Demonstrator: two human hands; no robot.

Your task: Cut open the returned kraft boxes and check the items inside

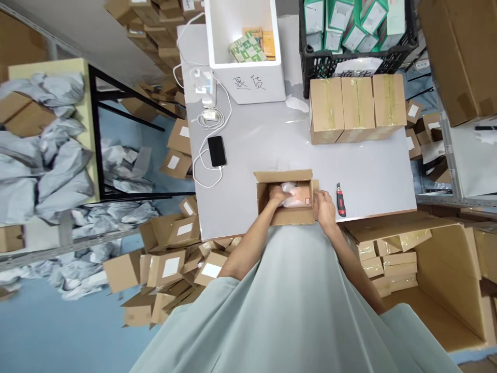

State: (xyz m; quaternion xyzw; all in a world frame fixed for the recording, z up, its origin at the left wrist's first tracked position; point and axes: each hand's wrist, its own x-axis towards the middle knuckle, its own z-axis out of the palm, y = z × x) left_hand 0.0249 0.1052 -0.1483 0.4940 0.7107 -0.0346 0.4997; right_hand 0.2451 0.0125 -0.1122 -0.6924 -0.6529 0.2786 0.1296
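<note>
An open cardboard box stands at the table's near edge, its flaps folded outward. Inside it lies an orange-pink packet with translucent plastic wrap over its left part. My left hand reaches into the box, its fingers closed on the wrap at the packet's left end. At the box's right side, my right hand has its fingers bent round the side flap; some fingertips are hidden. Just right of that hand lies a red and black utility knife.
A phone on a white cable lies left on the table. Behind stand a white foam bin, taped boxes and a black crate of green-white cartons. A large open carton sits below right; parcels are piled left.
</note>
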